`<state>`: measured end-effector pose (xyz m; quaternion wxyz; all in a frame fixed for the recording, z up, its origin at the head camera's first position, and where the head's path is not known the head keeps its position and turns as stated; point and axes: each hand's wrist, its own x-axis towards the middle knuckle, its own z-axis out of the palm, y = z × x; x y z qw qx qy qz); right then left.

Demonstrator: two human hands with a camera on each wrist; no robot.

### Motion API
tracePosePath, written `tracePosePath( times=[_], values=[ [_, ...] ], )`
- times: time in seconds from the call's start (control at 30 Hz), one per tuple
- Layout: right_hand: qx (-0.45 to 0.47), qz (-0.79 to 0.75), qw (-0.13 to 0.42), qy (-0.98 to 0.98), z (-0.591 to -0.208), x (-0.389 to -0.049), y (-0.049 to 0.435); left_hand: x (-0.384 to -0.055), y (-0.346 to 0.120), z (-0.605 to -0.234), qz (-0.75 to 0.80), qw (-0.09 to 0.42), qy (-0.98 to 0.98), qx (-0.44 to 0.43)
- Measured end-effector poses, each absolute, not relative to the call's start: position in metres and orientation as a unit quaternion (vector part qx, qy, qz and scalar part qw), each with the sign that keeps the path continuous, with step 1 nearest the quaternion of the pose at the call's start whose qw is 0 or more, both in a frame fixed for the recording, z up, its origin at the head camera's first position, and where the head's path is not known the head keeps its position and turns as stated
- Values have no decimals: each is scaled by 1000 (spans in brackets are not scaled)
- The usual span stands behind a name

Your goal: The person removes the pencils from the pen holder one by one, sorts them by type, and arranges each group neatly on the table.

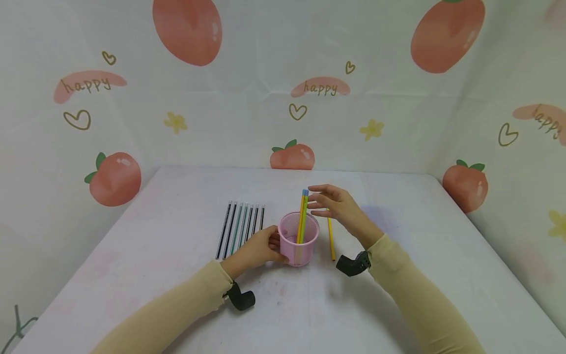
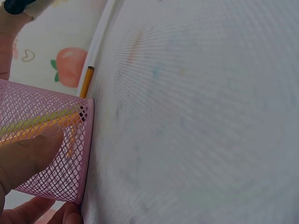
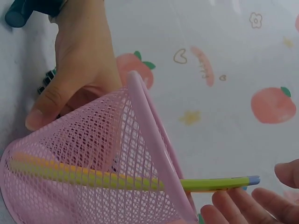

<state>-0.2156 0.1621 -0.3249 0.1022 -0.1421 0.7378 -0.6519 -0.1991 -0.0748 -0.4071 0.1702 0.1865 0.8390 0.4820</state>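
Note:
A pink mesh pencil cup (image 1: 298, 253) stands upright on the table, two pencils leaning inside it. One is yellow-green (image 3: 210, 185), the other orange-yellow (image 1: 301, 216), and both show bluish ends above the rim. My left hand (image 1: 258, 248) holds the cup from its left side, thumb (image 2: 39, 144) on the near wall and fingers round behind. Beside the pencil tops, my right hand (image 1: 338, 206) has its fingers loosely extended. In the right wrist view its fingertips (image 3: 236, 200) are right at the green pencil's upper part, with the thumb (image 3: 287, 172) apart from it.
Several dark and green pencils (image 1: 239, 228) lie in a row to the left of the cup, partly behind the left hand. A single yellow pencil (image 1: 331, 241) lies just right of the cup. A printed cloth backdrop (image 1: 247, 113) rises behind the table (image 1: 199, 187).

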Motion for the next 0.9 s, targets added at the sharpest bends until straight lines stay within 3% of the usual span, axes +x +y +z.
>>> tracePosePath(
  times=[0.33, 0.9],
  values=[
    [-194, -632, 112, 742, -321, -208, 154, -199, -73, -406, 483, 170, 840, 179],
    [-195, -632, 117, 741, -322, -209, 151, -199, -73, -407, 492, 170, 834, 184]
  ],
)
